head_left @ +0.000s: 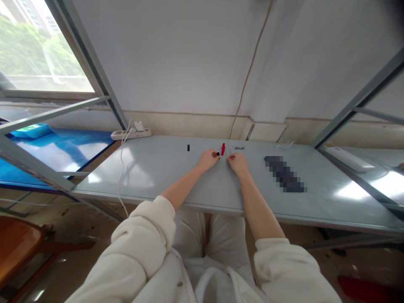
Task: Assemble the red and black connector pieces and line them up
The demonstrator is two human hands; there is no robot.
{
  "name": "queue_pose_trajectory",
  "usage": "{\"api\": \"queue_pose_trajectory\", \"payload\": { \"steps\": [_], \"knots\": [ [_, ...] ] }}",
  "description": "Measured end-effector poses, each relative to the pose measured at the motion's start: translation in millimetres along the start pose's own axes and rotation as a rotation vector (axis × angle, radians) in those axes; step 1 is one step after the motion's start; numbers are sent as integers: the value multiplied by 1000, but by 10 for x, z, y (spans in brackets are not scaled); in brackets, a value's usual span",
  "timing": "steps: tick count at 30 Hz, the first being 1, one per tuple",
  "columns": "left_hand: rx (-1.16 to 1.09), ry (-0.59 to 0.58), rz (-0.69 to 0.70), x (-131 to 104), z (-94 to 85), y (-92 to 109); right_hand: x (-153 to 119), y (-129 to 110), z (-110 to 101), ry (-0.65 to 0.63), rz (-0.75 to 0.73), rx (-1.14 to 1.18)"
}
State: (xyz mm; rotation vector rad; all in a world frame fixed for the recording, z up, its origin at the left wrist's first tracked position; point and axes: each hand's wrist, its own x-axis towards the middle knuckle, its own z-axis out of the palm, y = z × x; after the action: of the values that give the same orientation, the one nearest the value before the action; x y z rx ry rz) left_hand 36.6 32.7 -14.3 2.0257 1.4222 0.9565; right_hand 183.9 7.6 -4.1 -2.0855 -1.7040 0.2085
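Over the grey table (170, 168), my left hand (208, 160) grips a small black cylinder (218, 155) between thumb and fingers. My right hand (238, 162) is closed in a pinch a short way to the right; whatever is at its fingertips is too small to make out. Just beyond and between the hands stands a small red object (223, 149) with a narrow shape. Several small dark metallic pieces (239, 148) lie in a row behind my right hand. A second black cylinder (188, 147) stands upright to the left of my left hand.
A white power strip (132, 134) with a plug and cable sits at the table's back left. A blurred-out dark flat object (285, 174) lies to the right. Metal frame posts (360, 101) flank the table, and a wall is behind it. An orange wooden chair (19, 248) is at lower left.
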Motion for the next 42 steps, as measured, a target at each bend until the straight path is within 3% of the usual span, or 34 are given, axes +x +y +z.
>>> {"api": "queue_pose_trajectory", "payload": {
  "steps": [11,17,24,30,33,36,38,42],
  "knots": [
    [175,-16,-44,98,252,96,-10,-14,20,8,-3,-85],
    [257,19,-37,70,263,96,-18,-13,26,14,2,-113],
    [205,67,-67,42,257,135,-13,-13,21,4,3,-93],
    [43,57,29,-84,-4,165,-43,-19,-2,4,10,-117],
    [-68,183,90,-215,-232,111,-64,-42,-35,-31,35,-165],
    [-218,446,-21,-300,-395,-26,-93,-103,-71,-41,6,-169],
    [-318,547,-126,-304,-448,-142,-118,-165,-84,-41,-62,-133],
    [-556,503,-316,-226,-479,-327,-171,-292,-68,-34,-192,-68]
  ]
}}
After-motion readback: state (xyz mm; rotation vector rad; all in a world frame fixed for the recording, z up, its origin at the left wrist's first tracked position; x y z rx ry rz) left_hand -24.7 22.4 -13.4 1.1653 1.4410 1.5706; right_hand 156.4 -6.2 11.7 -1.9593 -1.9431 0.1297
